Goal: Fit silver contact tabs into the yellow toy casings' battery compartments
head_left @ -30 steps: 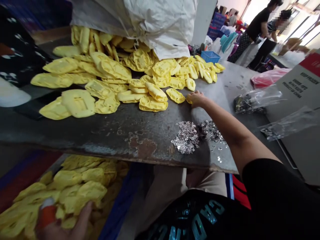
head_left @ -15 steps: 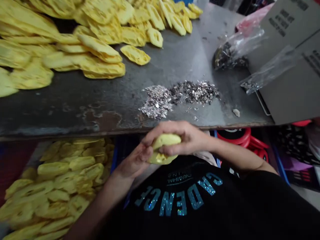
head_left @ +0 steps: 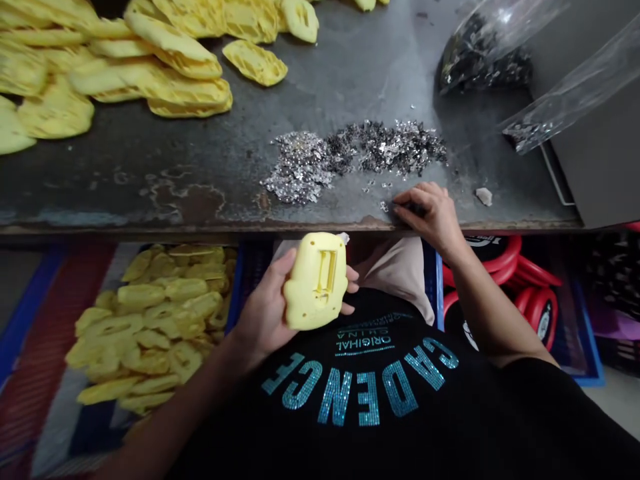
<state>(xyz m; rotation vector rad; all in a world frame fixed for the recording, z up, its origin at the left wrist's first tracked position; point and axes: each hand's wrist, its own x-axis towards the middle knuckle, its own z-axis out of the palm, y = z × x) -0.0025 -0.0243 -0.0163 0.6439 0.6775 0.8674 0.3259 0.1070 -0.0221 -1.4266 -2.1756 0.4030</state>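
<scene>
We can't pick out single bits in the silver flakes [head_left: 350, 160]; they are too small. The yellow piece [head_left: 315, 281] hides most of the left hand's [head_left: 263, 310] palm, and the right hand [head_left: 427, 217] covers what lies under it. The top edge cuts off the clear bags [head_left: 493, 43] and yellow pile [head_left: 200, 27]; the right forearm [head_left: 480, 300] hides part of the red rings [head_left: 500, 257].

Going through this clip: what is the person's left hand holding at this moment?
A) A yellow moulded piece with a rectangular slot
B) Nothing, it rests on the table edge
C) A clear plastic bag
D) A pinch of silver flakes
A. The left hand grips the yellow moulded piece, its rectangular slot facing up, clear of the table edge.
</scene>
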